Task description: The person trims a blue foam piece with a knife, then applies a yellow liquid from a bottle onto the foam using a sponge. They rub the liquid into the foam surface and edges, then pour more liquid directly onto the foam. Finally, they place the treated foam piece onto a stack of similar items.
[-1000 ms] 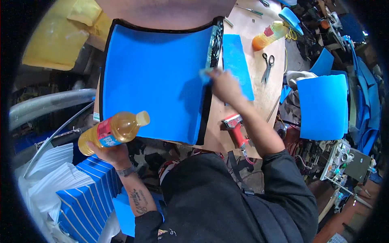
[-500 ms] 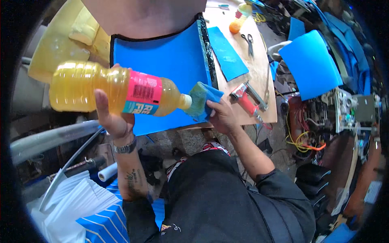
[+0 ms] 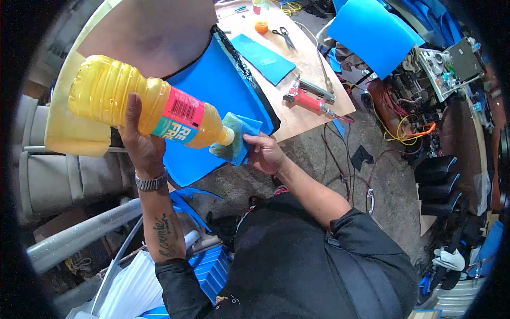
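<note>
My left hand [image 3: 143,148] is wrapped round a large clear plastic bottle [image 3: 109,90] of yellow liquid with a pink and blue label. It lies tilted, with its neck pointing down to the right. Pressed against the bottle's mouth is a folded blue-green foam piece [image 3: 244,126], pinched in my right hand [image 3: 267,155]. Behind them, a blue panel [image 3: 199,87] with a black, shiny-looking edge reaches past the table's near edge. A brown sheet or cover [image 3: 149,32] overlaps its far side.
On the wooden table [image 3: 295,125] lie a red air stapler [image 3: 308,101], a blue strip [image 3: 263,57], scissors [image 3: 285,35] and a bottle with orange liquid [image 3: 261,25]. Yellow foam [image 3: 74,135] stands at left. Hoses [image 3: 340,167] trail over the floor; machinery [image 3: 443,69] is at right.
My view has swung to the right, so the table and tools sit further left. The bottle tilts more steeply, its neck lower, and yellow liquid now fills the neck. Both hands keep their holds.
</note>
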Motion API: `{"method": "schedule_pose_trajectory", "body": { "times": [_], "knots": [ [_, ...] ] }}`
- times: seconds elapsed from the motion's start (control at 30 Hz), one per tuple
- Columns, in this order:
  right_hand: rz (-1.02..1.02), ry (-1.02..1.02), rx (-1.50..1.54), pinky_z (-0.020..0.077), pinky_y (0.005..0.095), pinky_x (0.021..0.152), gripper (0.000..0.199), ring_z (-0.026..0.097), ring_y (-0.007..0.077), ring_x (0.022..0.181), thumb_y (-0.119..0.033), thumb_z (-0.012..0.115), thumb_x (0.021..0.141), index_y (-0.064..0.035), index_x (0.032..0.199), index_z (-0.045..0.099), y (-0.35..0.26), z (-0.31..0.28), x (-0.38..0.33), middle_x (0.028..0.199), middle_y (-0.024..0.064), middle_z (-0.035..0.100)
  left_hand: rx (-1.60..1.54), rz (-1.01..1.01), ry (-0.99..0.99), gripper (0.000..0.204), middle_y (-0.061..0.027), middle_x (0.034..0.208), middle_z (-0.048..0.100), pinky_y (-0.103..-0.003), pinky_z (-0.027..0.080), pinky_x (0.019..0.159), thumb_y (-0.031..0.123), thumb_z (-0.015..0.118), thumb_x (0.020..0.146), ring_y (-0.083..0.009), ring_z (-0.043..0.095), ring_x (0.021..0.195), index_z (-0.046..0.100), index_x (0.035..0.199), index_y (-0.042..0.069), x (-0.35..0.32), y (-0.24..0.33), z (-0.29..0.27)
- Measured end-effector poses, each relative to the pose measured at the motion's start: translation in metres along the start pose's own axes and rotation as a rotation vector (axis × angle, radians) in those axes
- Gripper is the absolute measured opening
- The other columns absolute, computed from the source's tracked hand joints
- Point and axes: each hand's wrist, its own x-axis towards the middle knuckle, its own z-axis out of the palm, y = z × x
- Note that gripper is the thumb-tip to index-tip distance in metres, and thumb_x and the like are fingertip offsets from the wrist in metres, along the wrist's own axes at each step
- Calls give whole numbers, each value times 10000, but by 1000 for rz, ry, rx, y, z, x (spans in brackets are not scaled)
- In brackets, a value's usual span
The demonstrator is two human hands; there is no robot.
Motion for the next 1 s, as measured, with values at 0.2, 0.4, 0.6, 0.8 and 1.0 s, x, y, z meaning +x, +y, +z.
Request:
{"method": "schedule_pose_trajectory", "body": {
  "times": [0.2, 0.4, 0.6, 0.8, 1.0],
  "knots": [
    [18, -122, 96, 499, 486, 834, 429, 554, 289, 1078, -165, 459, 903, -76, 1313, 368, -6, -10, 2, 1234, 126, 508, 569, 333, -175, 447, -129, 1162, 537, -337, 441, 921, 108, 631, 843, -190, 544, 1011, 470, 1248, 9, 7, -6, 2],
    [73, -226, 166, 466, 495, 893, 469, 522, 305, 1124, -170, 453, 909, -62, 1343, 310, -21, -29, 5, 1263, 145, 482, 116, -51, -53, 452, -121, 1130, 547, -340, 444, 915, 129, 617, 854, -181, 548, 996, 452, 1259, 14, 10, 4, 43],
    [102, -261, 203, 486, 491, 861, 460, 533, 296, 1112, -156, 459, 903, -79, 1339, 335, -41, -44, 13, 1266, 131, 487, 126, -156, 6, 403, -133, 1063, 584, -357, 491, 846, 308, 501, 919, -206, 589, 942, 491, 1163, -13, 18, -17, 56],
    [140, -252, 183, 488, 453, 879, 460, 537, 273, 1111, -127, 476, 892, -70, 1332, 354, -54, -56, 18, 1258, 117, 500, -136, -397, 124, 406, -104, 1023, 606, -355, 504, 790, 370, 494, 910, -211, 611, 889, 523, 1101, 13, 19, -30, 55],
    [194, -127, -183, 448, 331, 899, 454, 543, 173, 1055, -120, 561, 866, -61, 1297, 433, -36, -110, 23, 1223, 49, 533, -52, -329, 339, 395, -98, 1030, 594, -362, 499, 803, 316, 551, 888, -212, 605, 907, 479, 1156, 35, -29, -65, 58]
  ]
}}
